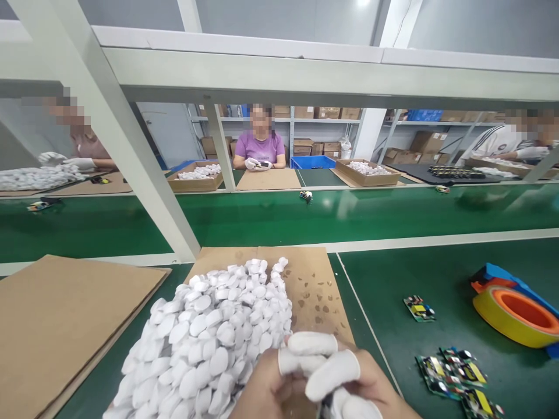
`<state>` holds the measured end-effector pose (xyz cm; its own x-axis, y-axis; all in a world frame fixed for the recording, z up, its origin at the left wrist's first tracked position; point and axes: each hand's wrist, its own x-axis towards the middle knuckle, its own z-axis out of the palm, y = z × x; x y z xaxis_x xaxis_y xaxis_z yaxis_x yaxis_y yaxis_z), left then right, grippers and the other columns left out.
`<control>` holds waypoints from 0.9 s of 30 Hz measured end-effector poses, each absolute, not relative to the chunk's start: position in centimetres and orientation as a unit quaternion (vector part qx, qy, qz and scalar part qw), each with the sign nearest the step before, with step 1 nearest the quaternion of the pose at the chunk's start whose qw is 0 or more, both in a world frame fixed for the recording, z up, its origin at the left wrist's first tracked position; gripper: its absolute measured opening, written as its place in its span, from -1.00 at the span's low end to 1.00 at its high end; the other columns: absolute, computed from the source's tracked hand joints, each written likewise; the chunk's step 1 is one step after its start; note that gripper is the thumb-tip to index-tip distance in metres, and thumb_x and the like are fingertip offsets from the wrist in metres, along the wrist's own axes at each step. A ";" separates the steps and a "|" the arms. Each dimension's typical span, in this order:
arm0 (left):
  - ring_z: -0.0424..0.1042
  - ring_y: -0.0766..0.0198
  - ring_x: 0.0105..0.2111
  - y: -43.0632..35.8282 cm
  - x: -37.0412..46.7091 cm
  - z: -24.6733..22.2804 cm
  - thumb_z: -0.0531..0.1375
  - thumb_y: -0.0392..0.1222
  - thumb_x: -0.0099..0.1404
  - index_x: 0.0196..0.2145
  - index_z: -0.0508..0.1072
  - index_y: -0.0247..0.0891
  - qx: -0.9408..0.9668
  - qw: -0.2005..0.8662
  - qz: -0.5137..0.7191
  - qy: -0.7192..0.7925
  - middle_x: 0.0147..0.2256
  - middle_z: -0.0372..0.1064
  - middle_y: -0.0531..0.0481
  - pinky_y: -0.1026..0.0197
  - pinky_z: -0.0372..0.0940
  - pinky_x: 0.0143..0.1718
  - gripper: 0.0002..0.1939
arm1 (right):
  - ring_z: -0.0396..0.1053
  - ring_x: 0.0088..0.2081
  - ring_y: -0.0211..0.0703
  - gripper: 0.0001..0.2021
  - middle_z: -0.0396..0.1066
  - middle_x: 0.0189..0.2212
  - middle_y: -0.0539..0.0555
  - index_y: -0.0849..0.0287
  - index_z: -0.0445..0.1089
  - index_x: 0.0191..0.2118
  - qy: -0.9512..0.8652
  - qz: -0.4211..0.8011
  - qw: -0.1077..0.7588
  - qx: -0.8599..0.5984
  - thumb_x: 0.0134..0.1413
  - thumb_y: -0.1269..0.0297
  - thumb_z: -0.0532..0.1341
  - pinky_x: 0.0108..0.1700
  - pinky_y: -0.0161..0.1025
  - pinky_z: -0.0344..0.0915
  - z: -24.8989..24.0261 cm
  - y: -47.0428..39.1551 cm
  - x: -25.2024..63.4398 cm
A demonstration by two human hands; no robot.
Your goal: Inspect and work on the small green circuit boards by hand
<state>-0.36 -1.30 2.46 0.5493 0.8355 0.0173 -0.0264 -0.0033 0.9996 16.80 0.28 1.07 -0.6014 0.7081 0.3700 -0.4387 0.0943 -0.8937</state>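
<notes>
Meeting at bottom centre: left hand (265, 381), right hand (371, 375), fingers bent in close, wearing white finger cots (334, 373). Dark part (325, 402) shows between them, mostly hidden — can't tell how far closed or which hand grips it. White pieces (218, 331) heaped just left; likely light, slippery — pinch the rim. Circuit boards (437, 372) at right look stiff, fragile: edges only.
</notes>
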 end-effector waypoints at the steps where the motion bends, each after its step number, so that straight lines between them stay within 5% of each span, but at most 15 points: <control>1: 0.48 -0.01 -0.10 -1.3 -0.2 2.3 0.30 0.06 0.09 -0.08 0.48 -0.09 0.601 0.640 0.351 0.327 -0.06 0.47 -0.12 -0.02 0.36 -0.06 -0.57 | 0.21 0.19 0.09 -0.71 0.43 0.03 0.21 -0.02 0.51 -0.10 -0.589 0.661 0.453 -0.103 0.17 0.00 0.18 0.20 0.08 0.08 0.9 0.4 16.7; 7: 0.47 -0.05 -0.10 -1.7 0.4 0.8 0.38 0.14 -0.11 -0.17 0.51 -0.17 0.452 0.748 0.377 0.307 -0.10 0.48 -0.16 -0.04 0.34 -0.08 -0.45 | 0.20 0.19 0.17 -0.69 0.38 0.06 0.21 0.02 0.57 -0.23 -0.552 0.696 0.446 -0.112 -0.03 -0.05 0.33 0.20 0.10 0.05 0.3 0.7 16.6; 12: 0.47 0.00 -0.12 -1.1 0.8 -1.6 0.44 0.06 -0.17 -0.02 0.41 -0.08 0.391 0.786 0.371 0.304 -0.07 0.47 -0.10 0.01 0.32 -0.08 -0.29 | 0.32 0.09 0.18 -0.62 0.42 0.00 0.22 0.02 0.56 -0.20 -0.564 0.703 0.414 -0.131 -0.07 -0.12 0.32 0.12 0.08 0.19 0.3 0.9 17.3; 15: 0.50 -0.01 -0.20 0.6 1.3 -2.2 0.37 0.14 -0.08 -0.17 0.50 -0.22 0.363 0.827 0.326 0.280 -0.28 0.54 -0.11 0.00 0.35 -0.15 -0.44 | 0.29 0.11 0.19 -0.56 0.44 -0.02 0.21 0.02 0.54 -0.16 -0.534 0.730 0.406 -0.132 -0.06 -0.17 0.28 0.12 0.10 0.20 0.2 1.0 17.2; 20: 0.49 -0.01 -0.28 1.1 1.7 -1.8 0.42 0.25 -0.37 -0.39 0.51 -0.30 0.369 0.850 0.296 0.231 -0.39 0.50 -0.12 0.13 0.37 -0.31 -0.34 | 0.31 0.10 0.16 -0.64 0.39 0.05 0.17 0.01 0.55 -0.19 -0.507 0.746 0.416 -0.115 0.03 -0.10 0.23 0.14 0.07 0.17 -0.7 1.0 16.7; 23: 0.46 0.12 -0.30 -0.3 1.5 -1.3 0.33 0.34 -0.21 -0.31 0.48 -0.28 0.377 0.830 0.334 0.240 -0.35 0.46 -0.08 0.20 0.35 -0.32 -0.33 | 0.39 0.02 0.13 -0.61 0.39 0.05 0.17 -0.06 0.47 -0.05 -0.518 0.742 0.409 -0.118 0.05 -0.10 0.24 0.09 0.06 0.22 -1.4 0.9 16.7; 27: 0.38 0.38 -0.41 -1.4 1.4 -0.9 0.37 0.21 -0.14 -0.29 0.46 -0.20 0.316 0.827 0.381 0.267 -0.35 0.39 0.05 0.32 0.31 -0.31 -0.46 | 0.29 0.11 0.12 -0.64 0.43 0.01 0.16 -0.10 0.45 -0.07 -0.538 0.713 0.432 -0.124 0.03 -0.07 0.27 0.09 0.05 0.22 -1.5 0.8 17.0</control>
